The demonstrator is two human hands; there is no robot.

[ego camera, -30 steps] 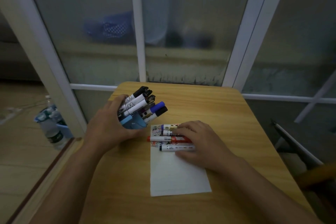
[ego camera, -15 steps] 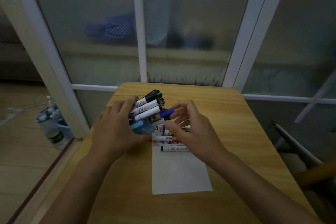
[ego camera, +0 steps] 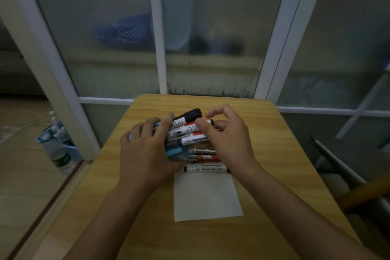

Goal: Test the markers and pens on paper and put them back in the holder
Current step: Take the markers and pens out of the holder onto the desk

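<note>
On the paper (ego camera: 205, 195), three loose markers (ego camera: 205, 168); left hand (ego camera: 145, 152) gripping holder (ego camera: 174, 152), right hand (ego camera: 228, 139) fingers curled, empty.

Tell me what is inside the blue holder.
The blue holder, gripped by the left hand, is tipped sideways with several capped markers sticking out. Their lower ends and the holder's bottom are hidden.

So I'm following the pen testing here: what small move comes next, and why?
Probably the right hand pulls one marker out of the tilted holder, since its fingers sit at the marker ends while the left hand grips the holder.
</note>
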